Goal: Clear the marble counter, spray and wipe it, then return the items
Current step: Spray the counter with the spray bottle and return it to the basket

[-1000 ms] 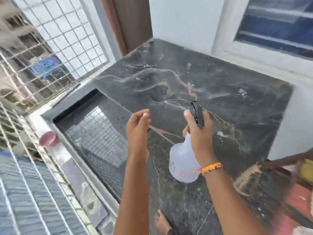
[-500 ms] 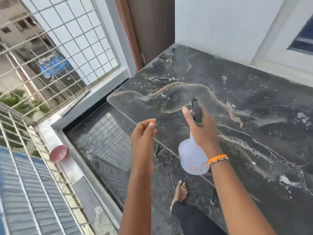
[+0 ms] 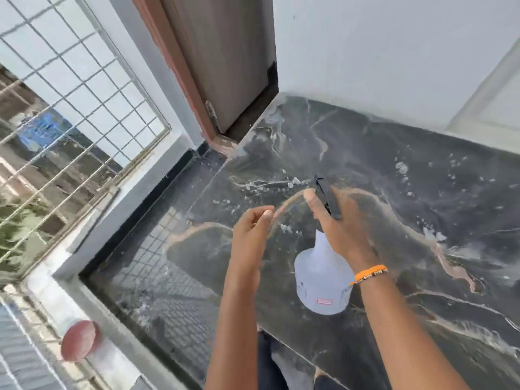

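1. Spray bottle (image 3: 323, 280) is held in the air over the near-left part of the marble table (image 3: 408, 175), nozzle fwd; not resting on anything.
2. Right hand (image 3: 342, 229) grips the bottle's neck/trigger head, fingers wrapped under the black sprayer top (image 3: 327, 197). Whether the trigger is squeezed: can't tell, fingers hide it.
3. Left hand (image 3: 250, 235) holds nothing; fingers loosely curled w/ thumb near fingertips, hovering just left of the bottle, not touching it.
4. Handling, judged: pale plastic body, probably light to moderate depending on fill (level not readable). Thin wall likely flexes if squeezed, so the neck is the right hold; weight hangs below the grip and may swing.
5. Wet plastic could get slippery; white foam/droplet spots (image 3: 294, 181) already sit on the table near the nozzle and further right.
6. Table looks hard, glossy, prob. slick once wet. No cloth in view for the wipe.
7. Step judged: spraying phase, table cleared.
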`<state>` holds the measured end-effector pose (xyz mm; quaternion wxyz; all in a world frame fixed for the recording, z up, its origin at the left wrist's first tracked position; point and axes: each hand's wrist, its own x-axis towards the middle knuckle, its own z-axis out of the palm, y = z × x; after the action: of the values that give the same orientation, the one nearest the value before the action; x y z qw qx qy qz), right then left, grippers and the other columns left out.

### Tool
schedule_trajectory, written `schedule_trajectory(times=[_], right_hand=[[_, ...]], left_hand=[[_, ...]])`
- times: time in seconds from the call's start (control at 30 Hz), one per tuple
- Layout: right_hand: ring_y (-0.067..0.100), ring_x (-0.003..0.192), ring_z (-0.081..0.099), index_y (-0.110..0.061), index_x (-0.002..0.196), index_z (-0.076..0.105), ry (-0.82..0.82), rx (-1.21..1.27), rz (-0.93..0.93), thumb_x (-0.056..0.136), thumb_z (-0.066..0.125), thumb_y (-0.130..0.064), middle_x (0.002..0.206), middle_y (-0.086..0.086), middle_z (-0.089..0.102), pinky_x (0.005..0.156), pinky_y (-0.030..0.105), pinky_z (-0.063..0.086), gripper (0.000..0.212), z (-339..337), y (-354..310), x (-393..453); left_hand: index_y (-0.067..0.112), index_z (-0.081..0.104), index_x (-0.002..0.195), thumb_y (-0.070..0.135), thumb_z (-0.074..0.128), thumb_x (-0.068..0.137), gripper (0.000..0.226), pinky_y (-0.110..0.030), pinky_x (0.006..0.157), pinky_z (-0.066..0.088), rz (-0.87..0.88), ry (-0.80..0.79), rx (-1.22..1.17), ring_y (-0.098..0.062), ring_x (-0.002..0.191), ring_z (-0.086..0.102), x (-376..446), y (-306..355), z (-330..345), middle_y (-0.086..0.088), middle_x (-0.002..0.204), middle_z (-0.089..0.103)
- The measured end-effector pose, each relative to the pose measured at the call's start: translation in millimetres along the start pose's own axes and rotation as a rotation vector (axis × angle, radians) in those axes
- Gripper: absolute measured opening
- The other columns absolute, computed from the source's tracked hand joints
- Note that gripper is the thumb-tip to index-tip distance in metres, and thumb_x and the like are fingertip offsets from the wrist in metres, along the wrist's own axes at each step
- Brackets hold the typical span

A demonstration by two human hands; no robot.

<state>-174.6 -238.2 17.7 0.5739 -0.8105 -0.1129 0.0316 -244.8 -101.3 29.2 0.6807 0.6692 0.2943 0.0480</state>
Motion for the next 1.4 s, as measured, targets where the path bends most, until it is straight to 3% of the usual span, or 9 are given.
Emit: schedule_trajectory(times=[0.07, 0.3, 0.47, 0.57, 0.77, 0.9, 1.03, 1.27, 1.4], right_hand=[[0.034, 0.071, 0.057, 0.003, 0.073, 0.053, -0.022, 0.065, 0.138, 0.080, 0.052, -0.058, 0.068, 0.020, 0.055, 0.070, 0.046, 0.048, 0.062, 21, 6, 19], [0.022, 0.067, 0.058, -0.011, 0.057, 0.059, 0.067, 0.503, 0.570, 0.084, 0.057, -0.054, 0.059, 0.007, 0.061, 0.072, 0.031, 0.046, 0.051, 79, 20, 103], [0.017, 0.048, 0.054, -0.010, 0.067, 0.059, 0.147, 0.598, 0.734, 0.082, 0.060, -0.052, 0.054, 0.003, 0.059, 0.045, 0.021, 0.046, 0.044, 103, 24, 150], [0.017, 0.047, 0.052, -0.012, 0.067, 0.057, 0.213, 0.539, 0.811, 0.082, 0.061, -0.049, 0.051, 0.001, 0.056, 0.049, 0.026, 0.044, 0.041, 108, 30, 162], [0.018, 0.041, 0.052, -0.006, 0.057, 0.060, 0.395, 0.805, 0.882, 0.079, 0.065, -0.044, 0.051, 0.007, 0.056, 0.043, 0.022, 0.047, 0.044, 87, 36, 145], [0.027, 0.064, 0.064, 0.001, 0.077, 0.061, 0.502, 1.060, 0.752, 0.084, 0.060, -0.036, 0.064, 0.014, 0.063, 0.062, 0.041, 0.058, 0.038, 60, 42, 113], [0.028, 0.086, 0.066, -0.002, 0.080, 0.058, 0.588, 1.124, 0.636, 0.089, 0.051, -0.030, 0.076, 0.013, 0.064, 0.067, 0.039, 0.059, 0.031, 26, 48, 87], [0.014, 0.044, 0.054, -0.009, 0.064, 0.055, 0.820, 0.945, 0.865, 0.081, 0.067, -0.034, 0.047, 0.002, 0.054, 0.053, 0.027, 0.052, 0.033, -26, 64, 78], [0.014, 0.041, 0.050, -0.009, 0.061, 0.057, 0.862, 0.995, 0.882, 0.079, 0.071, -0.027, 0.045, 0.001, 0.053, 0.048, 0.024, 0.051, 0.028, -48, 72, 67]], left_hand=[[0.030, 0.066, 0.095, 0.028, 0.052, 0.092, 0.014, -0.018, 0.069, 0.040, -0.045, -0.063, 0.045, -0.001, 0.092, 0.058, 34, 3, -10, 0.010, 0.102, 0.065], [0.022, 0.061, 0.103, 0.024, 0.052, 0.093, 0.014, -0.024, 0.083, 0.046, -0.007, -0.163, 0.324, -0.012, 0.099, 0.058, 148, 12, -48, 0.004, 0.106, 0.063], [0.023, 0.056, 0.115, 0.015, 0.049, 0.095, 0.023, -0.006, 0.064, 0.034, 0.063, -0.287, 0.562, 0.005, 0.085, 0.047, 194, -2, -59, 0.013, 0.110, 0.049], [0.020, 0.056, 0.117, 0.009, 0.048, 0.094, 0.026, -0.005, 0.070, 0.031, 0.099, -0.366, 0.578, 0.000, 0.094, 0.045, 204, -6, -58, 0.013, 0.112, 0.048], [0.019, 0.055, 0.118, 0.003, 0.046, 0.094, 0.030, -0.009, 0.075, 0.035, 0.138, -0.504, 0.570, -0.003, 0.100, 0.047, 216, -4, -41, 0.006, 0.120, 0.054], [0.015, 0.056, 0.117, -0.001, 0.045, 0.092, 0.031, -0.015, 0.088, 0.035, 0.161, -0.630, 0.581, -0.006, 0.111, 0.050, 211, -7, -16, 0.001, 0.125, 0.057], [0.016, 0.056, 0.117, -0.002, 0.045, 0.091, 0.034, -0.017, 0.089, 0.036, 0.191, -0.714, 0.592, -0.012, 0.114, 0.052, 198, -15, 11, 0.000, 0.123, 0.057], [0.015, 0.060, 0.108, -0.008, 0.044, 0.090, 0.033, -0.005, 0.083, 0.040, 0.311, -0.796, 0.524, -0.009, 0.104, 0.056, 170, -19, 45, 0.004, 0.111, 0.059], [0.018, 0.059, 0.108, -0.001, 0.046, 0.092, 0.029, 0.002, 0.076, 0.035, 0.315, -0.788, 0.520, -0.001, 0.102, 0.051, 154, -22, 56, 0.007, 0.115, 0.059]])
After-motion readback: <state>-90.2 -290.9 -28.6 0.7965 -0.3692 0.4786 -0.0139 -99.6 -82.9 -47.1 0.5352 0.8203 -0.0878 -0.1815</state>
